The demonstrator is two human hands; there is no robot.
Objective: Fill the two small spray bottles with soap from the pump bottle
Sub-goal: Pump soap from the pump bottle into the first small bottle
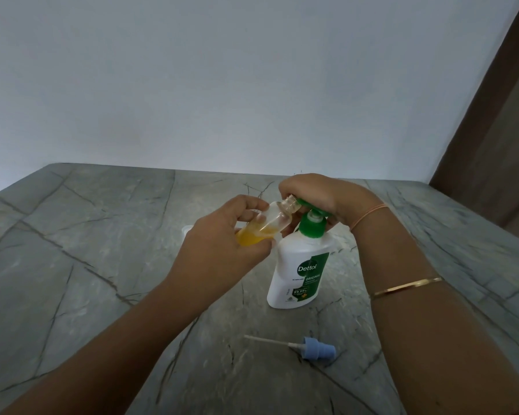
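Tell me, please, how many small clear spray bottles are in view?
1: the small clear plastic spray bottle, part-filled with yellow soap, held tilted in the left hand. A whitish object behind that hand may be a second.

The pump bottle (300,271) is set mid-counter (72,235), the spray bottle (277,218) held at its left, the sprayer cap (316,350) laid towards the front edge.

Grey marble counter (72,265), white wall (222,85)
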